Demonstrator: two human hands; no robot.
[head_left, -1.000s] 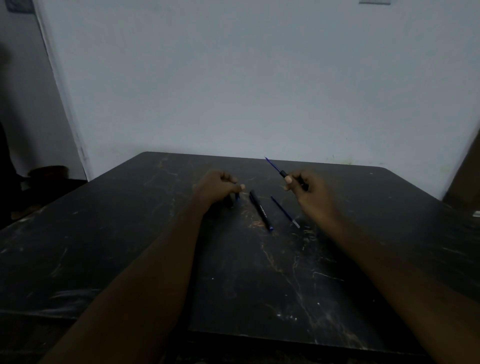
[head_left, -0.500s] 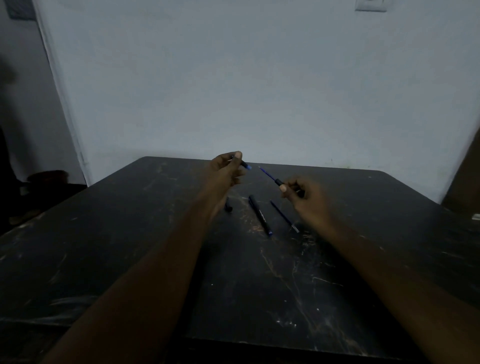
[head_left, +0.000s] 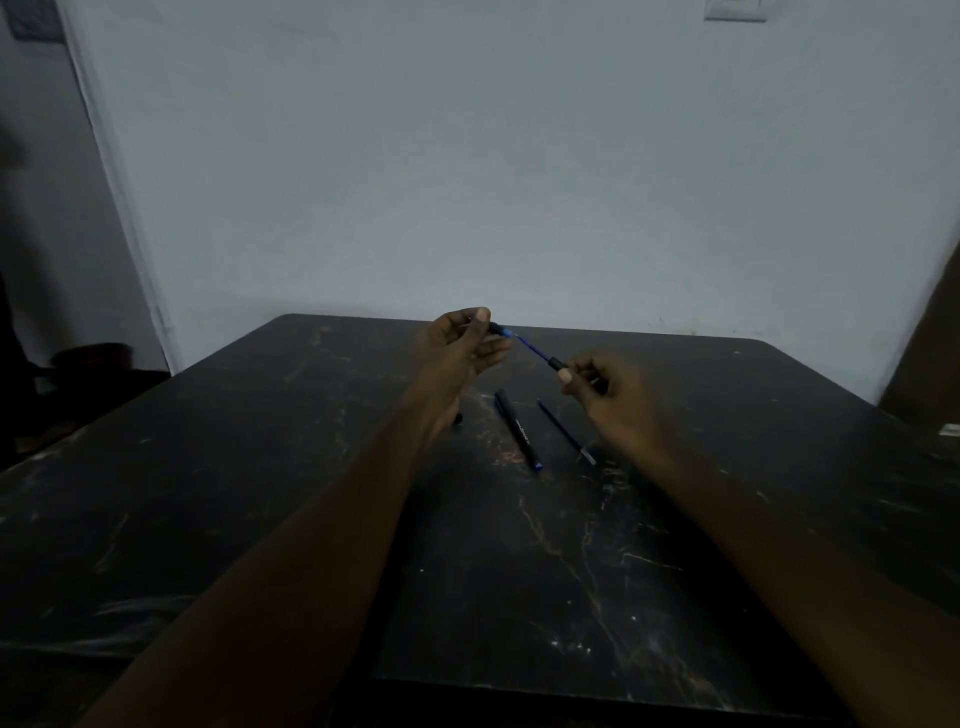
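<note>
The left hand (head_left: 457, 353) pinched a small dark plastic pen tip with a blue end (head_left: 496, 328) between thumb and forefinger, its other fingers loosely curled beneath. The right hand (head_left: 610, 397) had thumb and fingers clenched round a short black plastic pen section (head_left: 557, 364). From that section a thin blue ink refill (head_left: 535, 351) stuck out, up and to the left. The refill's far end met the blue end of the pen tip — whether it sat inside or only touched could not be told. Both hands were held in the air above the far half of the table, near each other and linked only by the refill.

Below them, a long black pen barrel with a blue end (head_left: 517, 436) lay on the surface, slanting toward the camera. Just to its right lay a thin dark spare refill with a pale end (head_left: 563, 431), roughly parallel to the barrel and apart from it. A small dark piece (head_left: 458, 418) sat beside the left wrist, partly hidden by it.

All of this rested on a black marble-patterned tabletop (head_left: 571, 597) marked with pale veins and scratches. Behind stood a pale plain wall (head_left: 519, 182) — a white switch plate (head_left: 735, 10) showed at its top edge.
</note>
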